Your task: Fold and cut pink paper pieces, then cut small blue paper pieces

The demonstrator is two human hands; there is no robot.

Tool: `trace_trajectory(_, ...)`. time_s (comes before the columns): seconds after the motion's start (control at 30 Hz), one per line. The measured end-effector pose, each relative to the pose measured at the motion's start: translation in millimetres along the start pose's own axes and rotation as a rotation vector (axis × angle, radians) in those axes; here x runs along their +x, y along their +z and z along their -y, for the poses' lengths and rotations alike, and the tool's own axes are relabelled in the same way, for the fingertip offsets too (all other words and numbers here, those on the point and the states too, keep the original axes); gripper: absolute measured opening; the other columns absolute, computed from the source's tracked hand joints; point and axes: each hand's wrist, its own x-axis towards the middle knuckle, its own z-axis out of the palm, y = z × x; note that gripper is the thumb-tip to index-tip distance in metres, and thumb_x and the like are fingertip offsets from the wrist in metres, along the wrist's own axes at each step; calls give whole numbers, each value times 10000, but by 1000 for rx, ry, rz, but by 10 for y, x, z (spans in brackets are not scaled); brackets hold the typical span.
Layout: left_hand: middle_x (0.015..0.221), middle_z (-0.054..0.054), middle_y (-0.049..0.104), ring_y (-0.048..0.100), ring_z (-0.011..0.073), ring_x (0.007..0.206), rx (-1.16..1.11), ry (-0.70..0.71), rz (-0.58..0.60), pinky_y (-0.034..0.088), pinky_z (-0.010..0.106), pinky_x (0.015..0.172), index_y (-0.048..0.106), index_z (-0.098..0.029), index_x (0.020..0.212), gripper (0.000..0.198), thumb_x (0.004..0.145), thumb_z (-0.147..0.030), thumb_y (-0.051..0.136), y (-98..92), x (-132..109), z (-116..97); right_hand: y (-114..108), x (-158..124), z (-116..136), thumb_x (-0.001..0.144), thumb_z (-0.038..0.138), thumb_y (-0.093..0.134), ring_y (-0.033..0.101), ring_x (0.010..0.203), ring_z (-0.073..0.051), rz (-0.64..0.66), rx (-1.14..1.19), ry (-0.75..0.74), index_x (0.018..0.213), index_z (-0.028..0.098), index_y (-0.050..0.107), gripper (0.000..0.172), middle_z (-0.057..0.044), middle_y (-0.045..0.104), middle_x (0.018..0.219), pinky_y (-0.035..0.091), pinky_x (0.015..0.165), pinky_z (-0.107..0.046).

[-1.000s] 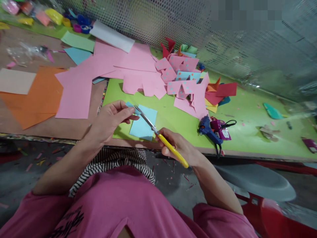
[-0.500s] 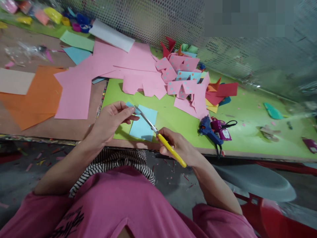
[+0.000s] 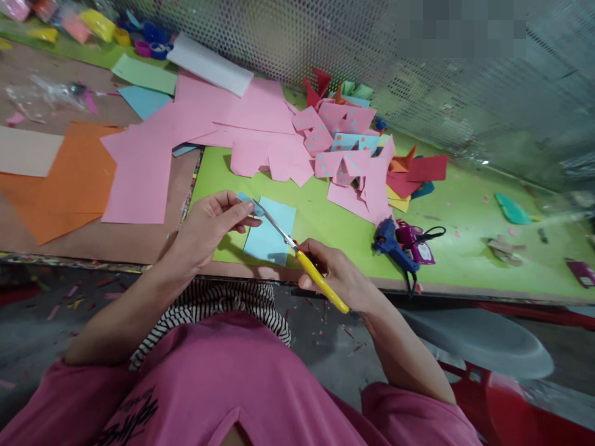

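Between thumb and fingers, my left hand (image 3: 218, 217) pinches a small piece of light blue paper (image 3: 245, 197). My right hand (image 3: 332, 272) is wrapped round the yellow handles of a pair of scissors (image 3: 320, 280). The blades point up and left, their tips at the small paper beside my left fingertips. A light blue square sheet (image 3: 272, 232) lies on the green tabletop (image 3: 218, 167) beneath the blades. Folded pink paper shapes with blue dots (image 3: 341, 164) are heaped beyond my right hand.
A blue glue gun (image 3: 393, 244) and a purple device with a black cable (image 3: 421, 248) lie to the right. Pink sheets (image 3: 144, 179), orange paper (image 3: 79, 179) and a white folded sheet (image 3: 209, 65) spread leftward. A perforated metal panel (image 3: 269, 37) borders the back. A grey seat (image 3: 483, 341) stands at lower right.
The scissor blades look slightly more closed at the small blue paper. Both hands stay nearly in the same place.
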Motion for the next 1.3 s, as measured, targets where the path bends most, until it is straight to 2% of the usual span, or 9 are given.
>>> trace_trajectory(0.23,662,-5,702,710,117,609,-1,10,-7,459,166,502,608,-189,667,370,619,-390,915,-34,-5,4,-50,-40,-40,738,790,726,345,592,-107,-79,-32,23,832,223,546,603,65,423,655,253,539,-269)
trace_trajectory(0.4,707,-3,741,722,107,615,-7,-13,-2,472,151,516,616,-176,685,395,589,-396,930,-47,-30,-23,-123,-105,-29,776,758,687,418,570,-122,-121,-226,42,882,215,575,565,45,505,659,326,540,-266)
trace_trajectory(0.53,708,-5,747,746,129,647,13,-6,21,494,163,531,621,-179,713,405,592,-412,929,-73,-53,-26,-192,-121,-277,840,566,677,661,729,-236,-399,-530,100,1091,180,636,463,-99,728,907,452,599,-312)
trace_trajectory(0.63,743,8,769,754,138,662,31,3,50,513,176,549,607,-185,718,419,608,-438,922,-91,-72,-30,-270,-132,-518,848,427,658,738,940,-336,-519,-675,195,1198,159,653,441,-182,761,1106,539,694,-381)
trace_trajectory(0.93,783,3,797,751,121,627,53,-34,195,483,158,510,558,-201,753,356,718,-356,876,-59,-125,-50,-311,-159,-723,863,353,677,738,1061,-334,-463,-598,117,1260,161,653,442,-180,750,1211,601,882,-460)
trace_trajectory(1.03,752,-21,779,749,115,627,66,-37,226,480,154,511,570,-203,759,325,740,-332,867,-54,-132,-39,-357,-197,-663,886,353,690,720,1069,-367,-464,-685,71,1298,169,664,452,-181,754,1157,583,910,-530)
trace_trajectory(1.13,761,-22,776,742,107,633,105,-22,266,482,158,528,589,-201,762,297,768,-345,849,-29,-145,-34,-337,-241,-427,957,381,652,717,1015,-344,-598,-706,-36,1211,177,718,332,-171,754,1089,572,887,-518)
trace_trajectory(1.2,786,-13,781,733,104,639,154,-17,294,485,167,545,599,-199,760,285,783,-363,832,4,-167,-37,-244,-228,-202,1002,356,618,716,876,-237,-632,-532,-193,1157,187,728,254,-122,753,1037,575,799,-394)
trace_trajectory(1.3,774,-16,760,715,112,657,285,-29,342,490,189,574,622,-198,771,268,786,-390,809,61,-231,-56,-25,-115,103,987,361,675,642,722,-141,-508,-222,-446,1157,196,722,241,-42,721,911,523,648,-277)
